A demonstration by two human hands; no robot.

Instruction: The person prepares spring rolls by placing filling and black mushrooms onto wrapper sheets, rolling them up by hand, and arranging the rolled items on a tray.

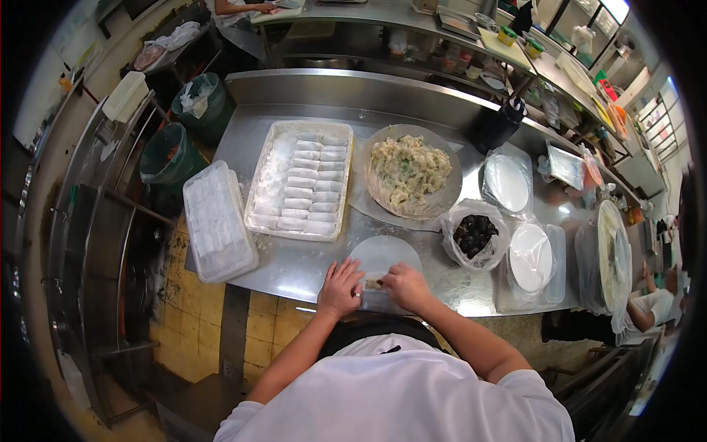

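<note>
A round, pale wrapper sheet (387, 253) lies on the steel table in front of me. A small strip of filling (373, 283) rests on its near part. My left hand (341, 289) lies flat at the wrapper's left edge, fingers extended, with a ring on one finger. At the right end of the filling, my right hand (406, 286) is closed in a pinch. Something small and dark shows at its fingertips, too small to name. Beyond the wrapper stands a round dish of chunky pale filling (410, 169). To its right, a plastic bag (451, 249) holds dark round pieces (476, 236).
A white tray (259, 214) of rolled white pieces (303, 182) stands at the left, beside a lidded container (219, 221). Stacked white rounds (530, 258) and a dark bottle (501, 125) are at the right. Green bins (171, 155) stand left of the table. Other people work nearby.
</note>
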